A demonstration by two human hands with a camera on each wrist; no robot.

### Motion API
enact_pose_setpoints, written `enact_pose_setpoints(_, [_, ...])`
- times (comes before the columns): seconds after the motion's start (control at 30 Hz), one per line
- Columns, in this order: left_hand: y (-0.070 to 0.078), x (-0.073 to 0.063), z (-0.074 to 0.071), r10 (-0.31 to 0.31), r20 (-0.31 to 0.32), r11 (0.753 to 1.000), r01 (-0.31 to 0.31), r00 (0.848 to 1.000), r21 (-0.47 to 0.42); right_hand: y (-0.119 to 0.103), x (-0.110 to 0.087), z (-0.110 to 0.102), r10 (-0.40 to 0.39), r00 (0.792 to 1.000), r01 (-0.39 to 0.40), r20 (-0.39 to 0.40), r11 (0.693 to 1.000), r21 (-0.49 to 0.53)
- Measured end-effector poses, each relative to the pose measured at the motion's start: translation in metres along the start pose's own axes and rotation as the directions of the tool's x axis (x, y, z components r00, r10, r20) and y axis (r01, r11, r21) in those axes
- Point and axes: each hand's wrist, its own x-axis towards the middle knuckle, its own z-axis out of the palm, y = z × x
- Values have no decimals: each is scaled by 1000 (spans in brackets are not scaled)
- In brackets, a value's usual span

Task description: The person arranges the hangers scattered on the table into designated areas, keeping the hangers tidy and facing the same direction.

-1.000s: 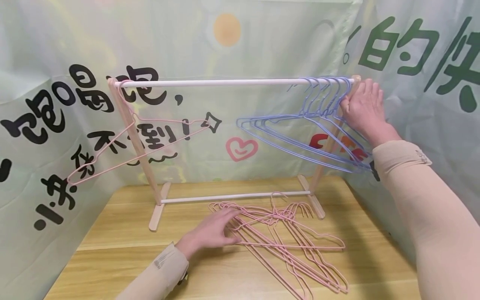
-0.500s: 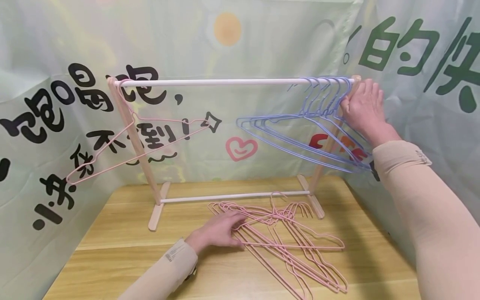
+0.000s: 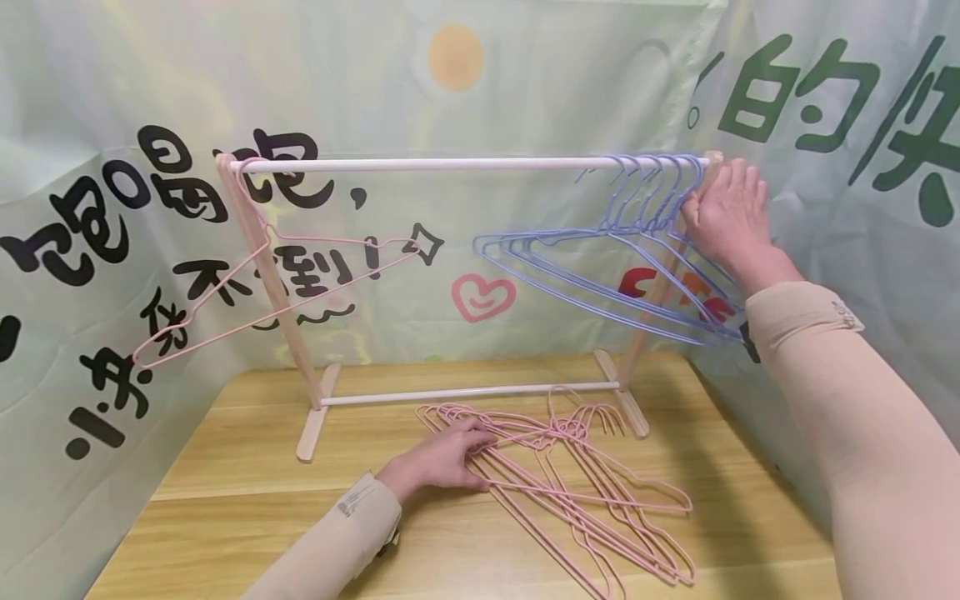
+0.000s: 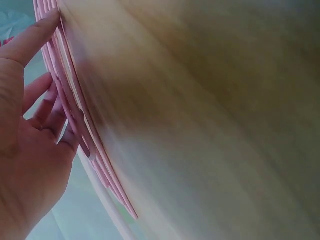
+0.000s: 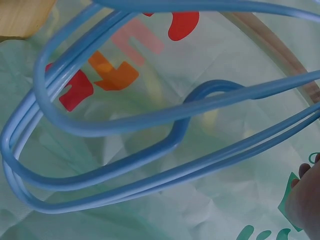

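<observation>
My left hand (image 3: 442, 458) pinches a pink wire hanger at the left end of a pile of pink hangers (image 3: 557, 431) on the table. In the left wrist view, the thumb lies on one side of the pink hangers (image 4: 75, 112), the other fingers on the far side. High on the right, my right hand (image 3: 731, 208) grips the wooden post (image 3: 636, 350) of a small clothes rack just below its top. Several blue hangers (image 3: 660, 223) hang close beside that hand. Their ends fill the right wrist view, with part of the hand (image 5: 306, 200) at its edge.
The rack's white top rail (image 3: 450, 165) spans the back, and a lower rail (image 3: 435, 395) runs near the wooden table (image 3: 247, 467). One pink hanger (image 3: 268, 229) hangs at the left end. Printed cloth (image 3: 480, 83) surrounds the table behind and at the sides.
My left hand has moved slightly right onto the pink hangers and taken hold. The top hanger has shifted, its right end tipping toward me. My right hand has stayed on the post.
</observation>
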Motion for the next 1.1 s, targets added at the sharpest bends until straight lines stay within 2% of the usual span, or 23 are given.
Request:
enact_pose_setpoints(0.23, [-2,2,0,-12,2,995,12,1000,-101,0,-1,0,0,1000,0,-2,1000,-3])
enact_pose_setpoints(0.43, [-1,0,0,11,-17,990,-13,1000,-139,0,-1,0,11,1000,-11,8,1000,-7])
enact_pose_setpoints(0.7, [2,-4,-3,-3,-39,985,-4,999,-172,1,-1,0,11,1000,-11,6,1000,-2])
enact_pose_setpoints(0.83, [5,-10,-8,-7,-61,981,-5,998,-195,2,-2,0,13,1000,-13,11,1000,2])
enact_pose_setpoints(0.97, [5,-18,-13,-15,-103,985,-3,995,-171,2,-2,0,13,1000,-14,15,1000,6])
enact_pose_setpoints(1.1, [4,-29,-19,-53,-126,987,33,991,-156,1,-2,-1,5,1000,-6,10,1000,10])
